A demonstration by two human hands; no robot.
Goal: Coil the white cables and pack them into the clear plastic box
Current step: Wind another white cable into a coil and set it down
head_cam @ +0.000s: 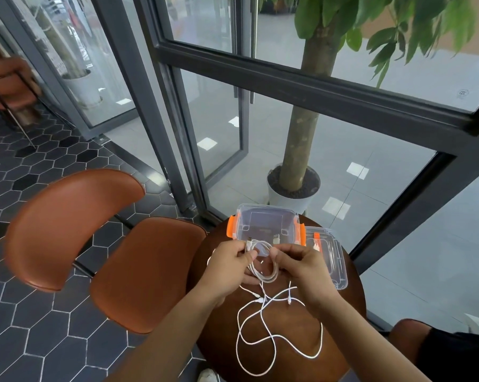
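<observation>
A coiled white cable (266,274) hangs between both hands just in front of the clear plastic box (266,216), which has orange latches and stands open on the round brown table (340,326). My left hand (230,264) pinches the coil's left side near its plug. My right hand (301,264) pinches the right side of the loop. Loose white cables (263,340) sprawl on the table below my hands, some of them trailing up toward the coil.
The box's clear lid (335,260) lies to the right of the box. A brown chair (100,244) stands left of the table. A potted tree (293,188) stands behind glass beyond the table. A dark-clothed knee (459,357) shows at lower right.
</observation>
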